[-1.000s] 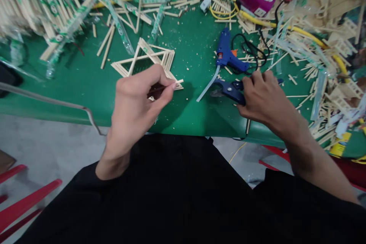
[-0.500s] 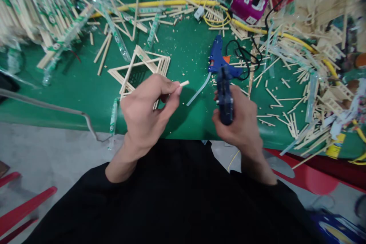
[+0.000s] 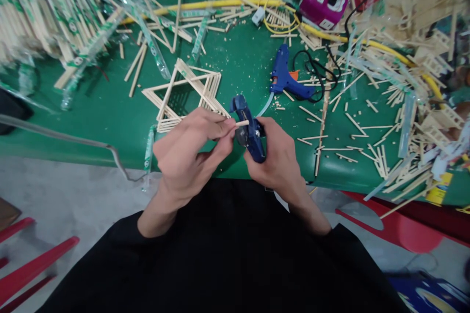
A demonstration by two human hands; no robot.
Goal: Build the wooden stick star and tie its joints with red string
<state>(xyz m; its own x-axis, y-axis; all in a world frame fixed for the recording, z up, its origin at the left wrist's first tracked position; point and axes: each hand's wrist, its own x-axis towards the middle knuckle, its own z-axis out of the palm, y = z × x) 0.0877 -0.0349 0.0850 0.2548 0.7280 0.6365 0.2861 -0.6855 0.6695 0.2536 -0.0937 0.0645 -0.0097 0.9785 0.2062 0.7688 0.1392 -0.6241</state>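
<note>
Between thumb and fingertips, my left hand (image 3: 196, 149) pinches a short wooden stick (image 3: 242, 123) that points right. My right hand (image 3: 277, 154) is wrapped round a dark blue cutting tool (image 3: 253, 139). The stick's free end lies at the tool, near its jaws; whether they touch it cannot be made out. Behind my left hand, a star-shaped frame of stacked sticks (image 3: 169, 95) rests on the green table (image 3: 242, 58), its near part hidden by that hand. A blue glue gun (image 3: 282, 71) with a clear glue stick lies beyond my right hand.
Long packaged sticks (image 3: 33, 14) fill the back left. A purple power adapter (image 3: 323, 2) and yellow cable (image 3: 389, 51) lie at the back right. Cut stick pieces (image 3: 382, 161) are scattered on the right. A grey cable (image 3: 73, 138) crosses the left edge. Red chairs stand below.
My right hand has moved left with the cutting tool, bringing it to the stick's end. My left hand still holds the stick and has shifted slightly. The view has shifted a little.
</note>
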